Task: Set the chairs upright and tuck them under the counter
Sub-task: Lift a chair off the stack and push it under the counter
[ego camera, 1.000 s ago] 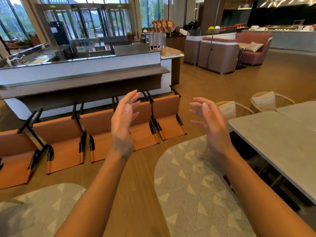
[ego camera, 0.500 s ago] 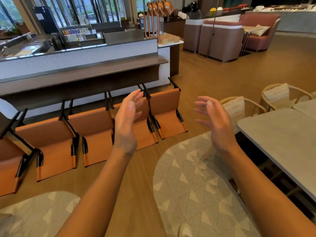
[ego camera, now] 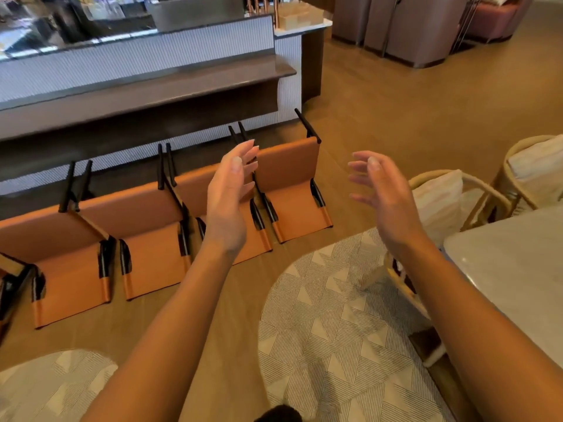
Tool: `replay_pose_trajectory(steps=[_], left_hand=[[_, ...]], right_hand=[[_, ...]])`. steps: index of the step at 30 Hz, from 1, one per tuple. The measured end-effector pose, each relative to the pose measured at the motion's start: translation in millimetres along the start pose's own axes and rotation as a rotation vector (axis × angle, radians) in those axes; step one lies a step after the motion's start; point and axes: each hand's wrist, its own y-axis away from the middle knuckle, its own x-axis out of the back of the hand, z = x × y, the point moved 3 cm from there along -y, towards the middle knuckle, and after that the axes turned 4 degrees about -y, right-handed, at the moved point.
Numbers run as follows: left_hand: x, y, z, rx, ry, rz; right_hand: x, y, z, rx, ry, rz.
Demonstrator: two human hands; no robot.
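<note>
Several orange chairs with black legs lie tipped over on the wooden floor in a row before the counter [ego camera: 146, 89]. The rightmost chair [ego camera: 292, 184] lies with its backrest flat toward me and its legs pointing up at the counter. Another chair [ego camera: 152, 236] lies to its left, and a further one [ego camera: 70, 269] beyond that. My left hand [ego camera: 231, 190] is raised in the air above the row, fingers straight, holding nothing. My right hand [ego camera: 380, 190] is raised to the right of the rightmost chair, fingers spread and loosely bent, empty.
A grey table [ego camera: 511, 269] stands at the right with wicker chairs [ego camera: 451, 205] carrying white cushions beside it. Patterned grey rugs [ego camera: 329, 324] lie on the floor in front of me. Mauve sofas [ego camera: 411, 28] stand at the back right.
The view has moved closer to the chairs and tilted down. Both hands stay raised and empty, a little farther forward toward the rightmost chair.
</note>
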Motion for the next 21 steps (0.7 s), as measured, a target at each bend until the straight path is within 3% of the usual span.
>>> replay_pose_trajectory(steps=[14,21], left_hand=[[-76.5,-244.2,-188.3,0.185,-0.026,0.035],[-117.1,-388.7,-238.4,0.223,-0.074,0.028]], right_hand=[[-14.9,-294.7,149.8,-0.143,0.044,-0.069],[-11.5,-445.6,196.3,-0.191,0.035,-0.064]])
